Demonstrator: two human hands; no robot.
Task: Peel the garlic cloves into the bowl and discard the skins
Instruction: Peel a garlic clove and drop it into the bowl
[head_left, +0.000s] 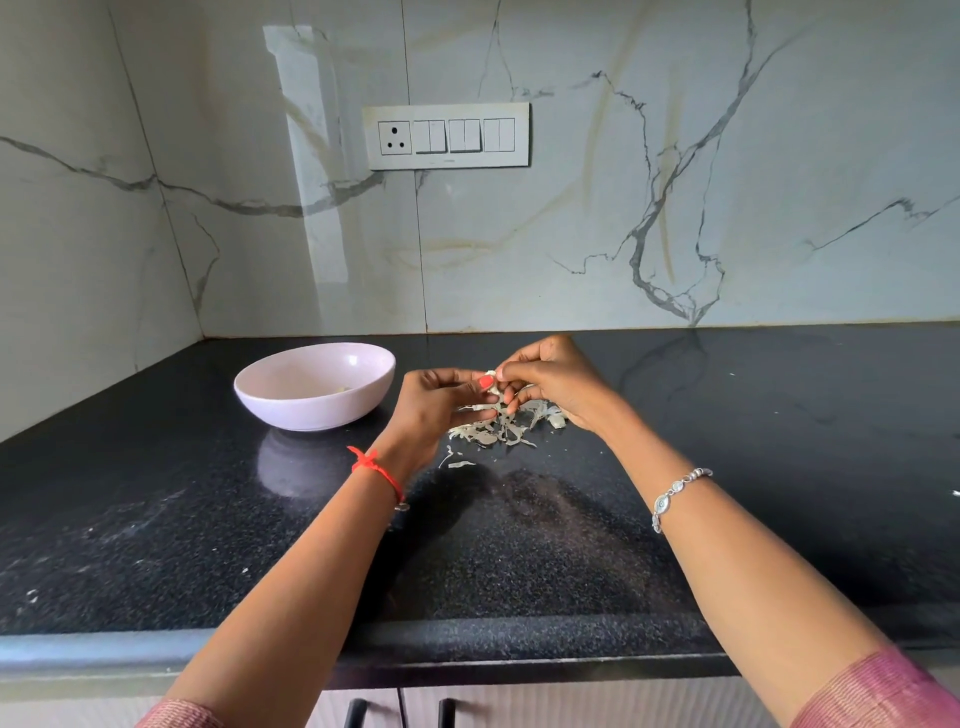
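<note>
Left hand (436, 400): we see its fingers curled, thumb and fingertips pinching the garlic clove (491, 382) from the 9 o'clock side.
Right hand (556, 384): also curled, with thumb and forefinger pinching the same clove from 3 o'clock; the two hands meet on it.
Garlic clove: small and pale, held above the table (519, 545) between both hands. Most of it is hidden by the fingers.
Skins (498, 428): a loose pale heap on the table at 6 o'clock from the clove, partly under the right hand.
Wrists: a red thread (376, 465) on the left, a silver bracelet (675, 493) on the right.
Bowl (311, 410): pale pink, upright on the table at 9 o'clock from the hands, near the left hand without touching it. We make out a pale bit inside, too small to name.
Switch panel (447, 136): on the marble wall (675, 182) at 12 o'clock.
</note>
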